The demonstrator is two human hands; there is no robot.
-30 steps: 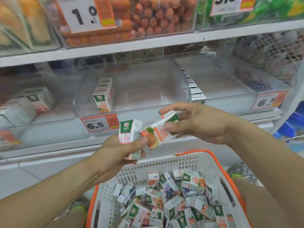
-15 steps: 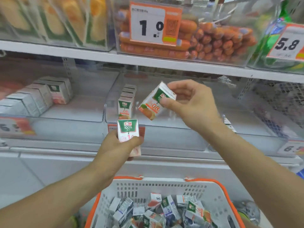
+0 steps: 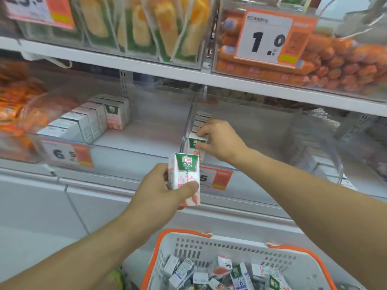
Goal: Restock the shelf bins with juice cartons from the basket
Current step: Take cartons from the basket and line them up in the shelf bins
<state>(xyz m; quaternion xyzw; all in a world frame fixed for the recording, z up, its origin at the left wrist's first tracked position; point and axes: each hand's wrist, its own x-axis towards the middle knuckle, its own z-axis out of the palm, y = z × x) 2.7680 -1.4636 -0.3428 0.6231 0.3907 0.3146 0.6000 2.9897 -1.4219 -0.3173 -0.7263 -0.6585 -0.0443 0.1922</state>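
Note:
My left hand point(image 3: 161, 189) grips an upright pink-and-green juice carton point(image 3: 185, 181) in front of the shelf edge. My right hand point(image 3: 219, 139) reaches into the middle clear bin point(image 3: 261, 130) and pinches an orange-labelled carton point(image 3: 195, 146) standing at the front of a row along the bin's left wall. The left clear bin point(image 3: 136, 141) holds a row of pink cartons point(image 3: 92, 120). The white basket with orange rim point(image 3: 209, 248) sits below, with several loose cartons point(image 3: 226, 275) inside.
Price tags reading 6.5 hang on the bin fronts point(image 3: 67, 153). The upper shelf point(image 3: 188, 74) carries packed corn point(image 3: 142, 26) and sausages point(image 3: 335, 65) behind a 1.0 tag. Another clear bin stands at the right point(image 3: 318, 160).
My right hand has carried the orange-labelled carton forward and down into the middle bin, setting it upright at the row's front. The left hand has stayed with its carton; the view shifted up and left.

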